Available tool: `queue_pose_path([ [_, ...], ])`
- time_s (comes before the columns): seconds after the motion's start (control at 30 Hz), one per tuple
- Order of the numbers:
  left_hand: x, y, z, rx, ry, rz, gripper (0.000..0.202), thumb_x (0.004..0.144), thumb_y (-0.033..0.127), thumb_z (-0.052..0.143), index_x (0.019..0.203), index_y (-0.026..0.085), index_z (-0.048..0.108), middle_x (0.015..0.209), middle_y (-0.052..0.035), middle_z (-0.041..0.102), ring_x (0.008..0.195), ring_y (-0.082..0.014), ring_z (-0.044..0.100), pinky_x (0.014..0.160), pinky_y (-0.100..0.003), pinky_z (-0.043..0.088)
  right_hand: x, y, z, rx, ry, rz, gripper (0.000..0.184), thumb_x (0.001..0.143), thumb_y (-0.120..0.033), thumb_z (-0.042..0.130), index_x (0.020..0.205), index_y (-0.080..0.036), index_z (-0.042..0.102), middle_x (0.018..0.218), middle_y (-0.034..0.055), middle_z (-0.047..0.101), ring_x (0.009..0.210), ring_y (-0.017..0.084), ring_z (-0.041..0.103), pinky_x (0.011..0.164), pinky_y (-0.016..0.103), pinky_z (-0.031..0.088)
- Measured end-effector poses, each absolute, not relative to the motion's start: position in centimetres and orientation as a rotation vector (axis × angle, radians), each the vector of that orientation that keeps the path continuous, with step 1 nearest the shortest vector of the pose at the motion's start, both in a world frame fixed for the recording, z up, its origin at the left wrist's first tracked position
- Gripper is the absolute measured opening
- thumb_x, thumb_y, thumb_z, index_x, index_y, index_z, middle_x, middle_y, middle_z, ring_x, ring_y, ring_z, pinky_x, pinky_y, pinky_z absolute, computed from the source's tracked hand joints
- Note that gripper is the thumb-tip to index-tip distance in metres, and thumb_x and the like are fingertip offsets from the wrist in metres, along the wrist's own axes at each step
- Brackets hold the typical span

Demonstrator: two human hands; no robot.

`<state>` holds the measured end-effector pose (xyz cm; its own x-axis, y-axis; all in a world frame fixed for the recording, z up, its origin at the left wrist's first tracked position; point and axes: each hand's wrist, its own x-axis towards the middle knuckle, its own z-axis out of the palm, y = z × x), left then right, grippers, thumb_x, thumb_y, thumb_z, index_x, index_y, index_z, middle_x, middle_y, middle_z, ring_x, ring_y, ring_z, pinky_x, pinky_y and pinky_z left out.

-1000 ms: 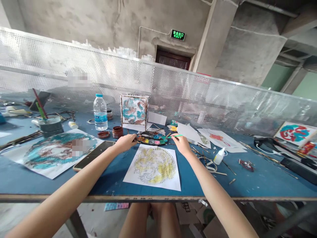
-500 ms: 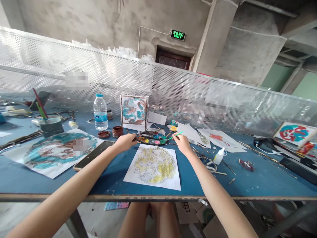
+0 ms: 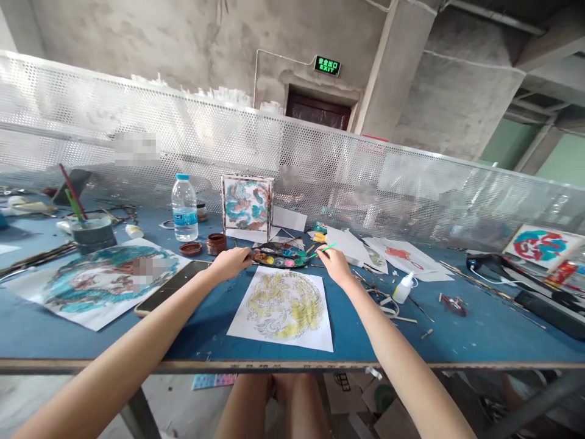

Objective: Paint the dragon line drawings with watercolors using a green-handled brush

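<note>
My left hand (image 3: 231,263) is closed on the left edge of a dark paint palette (image 3: 280,264) with wells of several colours. A thin green-handled paintbrush (image 3: 328,247) is pinched in my right hand (image 3: 336,266), its tip low at the palette's right end by the green paint. Just in front of the palette lies a white sheet (image 3: 286,305) with a round line drawing partly coloured yellow. My fingertips are small in view and partly hidden.
Left of me are a phone (image 3: 176,286), a painted sheet (image 3: 98,320), a brush cup (image 3: 94,235), a water bottle (image 3: 185,210) and a brown paint jar (image 3: 216,245). A framed painting (image 3: 247,207) stands behind. On the right lie a glue bottle (image 3: 404,288) and thin sticks.
The view has shifted very slightly. Both hands keep their places at the palette, and the brush stays at its right end.
</note>
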<state>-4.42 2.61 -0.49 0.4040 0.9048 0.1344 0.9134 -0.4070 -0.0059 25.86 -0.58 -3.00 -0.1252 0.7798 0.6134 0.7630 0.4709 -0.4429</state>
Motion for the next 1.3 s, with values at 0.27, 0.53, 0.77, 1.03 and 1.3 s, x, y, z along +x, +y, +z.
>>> queue_pose_path([
  [0.27,-4.5,2.91,-1.07,-2.58,-1.657,-0.219,0.031,0.082,0.037,0.042,0.103,0.018,0.054,0.097,-0.0095,0.064,0.087,-0.0241,0.061,0.068,-0.029,0.045,25.8,-0.57,-3.13,-1.298,-1.884,0.026,0.025,0.087,-0.027,0.041,0.082,-0.017,0.063,0.082,0.0062,0.068,0.075,0.019,0.063,0.069,0.027,0.044],
  [0.53,-4.74,3.31,-1.07,-2.658,-1.585,-0.282,0.025,0.08,0.032,0.044,0.093,0.021,0.062,0.094,-0.0058,0.067,0.084,-0.0223,0.062,0.066,-0.026,0.045,25.33,-0.45,-3.19,-1.282,-1.902,-0.048,0.024,0.088,-0.024,0.039,0.083,-0.018,0.062,0.081,0.0056,0.066,0.077,0.018,0.061,0.071,0.027,0.043],
  [0.77,-4.67,3.3,-1.16,-2.622,-1.597,-0.245,0.028,0.081,0.034,0.041,0.095,0.02,0.061,0.093,-0.0076,0.066,0.084,-0.0235,0.062,0.065,-0.027,0.045,25.41,-0.42,-3.26,-1.279,-1.89,-0.003,0.024,0.089,-0.024,0.038,0.084,-0.018,0.061,0.083,0.0053,0.066,0.078,0.018,0.061,0.071,0.026,0.043],
  [1.03,-4.53,3.15,-1.2,-2.622,-1.6,-0.254,0.028,0.083,0.035,0.039,0.096,0.019,0.059,0.093,-0.008,0.066,0.085,-0.0242,0.061,0.065,-0.029,0.045,25.38,-0.13,-3.31,-1.289,-1.888,-0.007,0.024,0.089,-0.023,0.039,0.084,-0.018,0.062,0.083,0.0055,0.067,0.079,0.019,0.062,0.071,0.027,0.043],
  [1.3,-4.64,3.32,-1.38,-2.653,-1.586,-0.254,0.025,0.084,0.031,0.041,0.096,0.02,0.059,0.098,-0.0082,0.065,0.089,-0.0236,0.061,0.07,-0.029,0.045,25.49,0.21,-3.51,-1.283,-1.871,-0.017,0.024,0.088,-0.024,0.038,0.086,-0.019,0.061,0.081,0.0052,0.066,0.076,0.018,0.061,0.072,0.028,0.043],
])
